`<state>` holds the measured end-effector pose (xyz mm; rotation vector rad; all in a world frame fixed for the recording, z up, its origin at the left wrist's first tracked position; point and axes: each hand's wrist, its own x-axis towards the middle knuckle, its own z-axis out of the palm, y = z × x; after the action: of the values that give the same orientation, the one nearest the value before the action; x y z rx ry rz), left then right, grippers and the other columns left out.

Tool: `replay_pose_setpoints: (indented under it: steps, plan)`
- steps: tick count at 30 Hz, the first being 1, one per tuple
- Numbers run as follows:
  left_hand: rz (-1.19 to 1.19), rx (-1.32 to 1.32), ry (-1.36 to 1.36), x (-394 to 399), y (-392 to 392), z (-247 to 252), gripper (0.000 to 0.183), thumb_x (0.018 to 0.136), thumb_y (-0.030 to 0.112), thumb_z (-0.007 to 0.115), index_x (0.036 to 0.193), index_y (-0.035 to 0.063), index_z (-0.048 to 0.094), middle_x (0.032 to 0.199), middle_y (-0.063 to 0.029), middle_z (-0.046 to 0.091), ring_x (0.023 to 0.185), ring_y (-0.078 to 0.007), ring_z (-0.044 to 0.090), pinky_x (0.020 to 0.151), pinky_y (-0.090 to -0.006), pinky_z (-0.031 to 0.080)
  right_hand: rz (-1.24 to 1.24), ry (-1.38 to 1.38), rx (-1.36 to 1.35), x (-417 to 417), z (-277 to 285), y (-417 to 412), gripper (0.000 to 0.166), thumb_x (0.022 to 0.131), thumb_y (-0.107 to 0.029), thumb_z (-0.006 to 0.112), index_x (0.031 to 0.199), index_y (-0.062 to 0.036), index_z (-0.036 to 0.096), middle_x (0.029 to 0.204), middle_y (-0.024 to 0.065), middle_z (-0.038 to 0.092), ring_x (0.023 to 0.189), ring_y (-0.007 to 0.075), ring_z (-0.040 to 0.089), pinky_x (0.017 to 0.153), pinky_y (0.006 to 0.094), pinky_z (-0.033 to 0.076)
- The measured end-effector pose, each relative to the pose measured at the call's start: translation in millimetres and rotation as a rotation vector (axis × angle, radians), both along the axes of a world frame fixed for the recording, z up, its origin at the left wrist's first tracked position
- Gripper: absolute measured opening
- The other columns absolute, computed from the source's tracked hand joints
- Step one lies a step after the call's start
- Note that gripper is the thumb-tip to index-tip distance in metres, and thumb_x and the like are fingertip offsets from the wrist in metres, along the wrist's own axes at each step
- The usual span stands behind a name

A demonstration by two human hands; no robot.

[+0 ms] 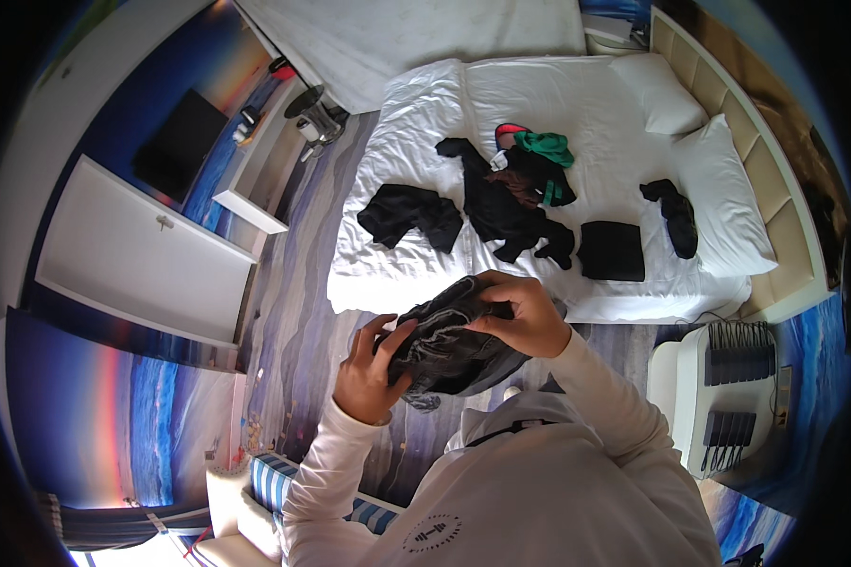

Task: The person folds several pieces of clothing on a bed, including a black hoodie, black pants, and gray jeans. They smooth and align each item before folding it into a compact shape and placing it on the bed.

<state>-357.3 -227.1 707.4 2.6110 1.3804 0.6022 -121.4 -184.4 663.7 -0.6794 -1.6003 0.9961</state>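
Note:
Both hands hold a bunched dark grey denim garment (461,347) in front of my body, near the side of the bed. My left hand (370,372) grips its left end, fingers spread over the fabric. At the upper right edge my right hand (528,315) pinches the cloth between thumb and fingers. Pale seams show along the garment's folded edge, and its underside is hidden. On the white bed (397,280) beyond lie a crumpled black garment (411,216), a heap of black clothes (503,212) with a green cloth (544,147), and a neatly folded black garment (611,250).
Another dark garment (675,220) lies by the pillows (727,198). To the right stands a white table (727,397) bearing several black devices with cables. A blue-striped sofa (273,482) is behind at left. A white shelf (248,205) juts from the left wall.

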Motion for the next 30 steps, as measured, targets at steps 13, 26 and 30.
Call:
replay_pose_setpoints:
  steps: [13,26,30]
  plan:
    - [-0.157,0.219,-0.516,84,37,-7,0.031,0.068,0.009,0.070,0.093,0.0019,0.052,0.097,-0.0136,0.061,0.081,-0.0307,0.059,0.069,-0.0344,0.048,-0.130,-0.176,0.120,23,15,-12,0.019,0.071,-0.008,0.068,0.087,0.0006,0.062,0.093,0.0111,0.056,0.079,0.0225,0.057,0.069,0.0271,0.044]
    - [-0.232,0.052,-0.450,74,33,-13,0.023,0.057,-0.002,0.070,0.070,-0.0022,0.052,0.115,-0.0182,0.053,0.095,-0.0311,0.058,0.078,-0.0329,0.047,-0.017,-0.071,-0.001,16,-14,-14,0.022,0.088,-0.015,0.048,0.095,0.0020,0.060,0.095,0.0092,0.055,0.085,0.0204,0.055,0.074,0.0266,0.041]
    - [-0.171,0.024,-0.439,71,40,-6,0.024,0.059,-0.002,0.069,0.075,-0.0019,0.052,0.104,-0.0168,0.058,0.089,-0.0318,0.060,0.072,-0.0328,0.048,-0.029,-0.054,-0.090,10,-3,-12,0.025,0.089,-0.019,0.047,0.090,0.0039,0.058,0.091,0.0087,0.055,0.077,0.0195,0.054,0.067,0.0255,0.040]
